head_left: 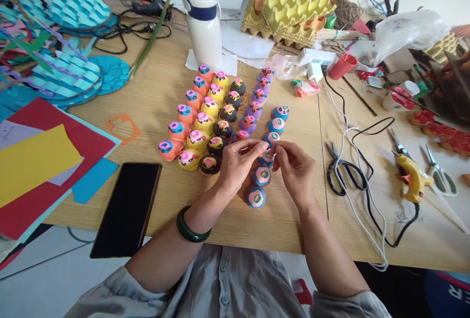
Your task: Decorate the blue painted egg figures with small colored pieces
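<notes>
Nearest me, the phone (127, 208) juts over the edge of the table (286, 232); a stray left elbow could tip it off. Further in, here's the row of blue domes (262, 176), and over its middle my left hand (238, 161) and right hand (296, 169) come close, thumbs and forefingers drawn nearly together; whether anything small is pinched there, I can't tell. Press too hard and I could shift a dome. My left hand crowds the black domes (216, 145): one careless swing might knock them. Beyond, the white bottle (204, 39) stands upright.
</notes>
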Tool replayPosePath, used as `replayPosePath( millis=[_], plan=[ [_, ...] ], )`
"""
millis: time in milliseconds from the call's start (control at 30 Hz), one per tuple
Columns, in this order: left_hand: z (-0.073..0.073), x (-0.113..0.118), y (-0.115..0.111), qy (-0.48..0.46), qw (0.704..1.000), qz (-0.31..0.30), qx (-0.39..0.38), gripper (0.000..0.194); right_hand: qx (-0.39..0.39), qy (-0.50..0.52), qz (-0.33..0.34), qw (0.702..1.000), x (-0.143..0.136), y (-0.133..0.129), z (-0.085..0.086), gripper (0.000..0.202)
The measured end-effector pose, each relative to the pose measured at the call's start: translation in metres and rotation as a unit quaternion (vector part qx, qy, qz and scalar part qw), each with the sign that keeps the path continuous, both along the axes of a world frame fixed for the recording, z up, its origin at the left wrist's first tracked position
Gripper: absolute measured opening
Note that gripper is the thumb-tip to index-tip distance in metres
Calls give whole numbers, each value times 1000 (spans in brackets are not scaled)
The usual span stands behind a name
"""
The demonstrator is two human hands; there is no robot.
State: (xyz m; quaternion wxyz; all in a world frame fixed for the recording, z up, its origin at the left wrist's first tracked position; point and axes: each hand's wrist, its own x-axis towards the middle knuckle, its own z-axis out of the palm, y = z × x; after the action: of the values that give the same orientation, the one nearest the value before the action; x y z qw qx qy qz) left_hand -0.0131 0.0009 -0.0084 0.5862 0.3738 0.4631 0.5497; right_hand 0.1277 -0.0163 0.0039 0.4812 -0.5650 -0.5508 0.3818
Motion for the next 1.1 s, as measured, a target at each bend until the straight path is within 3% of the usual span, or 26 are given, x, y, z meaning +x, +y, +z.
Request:
replayPosePath(
  millis=[200, 433, 867, 1100],
  plan=[
    [-1, 1, 0, -18, 1000, 18, -7, 29, -68, 105, 10, 992, -2, 3, 5, 31],
    [-4, 1, 0, -44, 998, 5, -52, 40, -87, 129, 25, 988, -1, 4, 3, 32],
    [-9, -1, -3, 93, 994, 8, 64, 26, -97, 145, 34, 984, -3, 4, 5, 36],
    [-8, -1, -4, 106, 992, -18, 70, 28, -99, 157, 27, 982, -5, 5, 2, 36]
  ],
)
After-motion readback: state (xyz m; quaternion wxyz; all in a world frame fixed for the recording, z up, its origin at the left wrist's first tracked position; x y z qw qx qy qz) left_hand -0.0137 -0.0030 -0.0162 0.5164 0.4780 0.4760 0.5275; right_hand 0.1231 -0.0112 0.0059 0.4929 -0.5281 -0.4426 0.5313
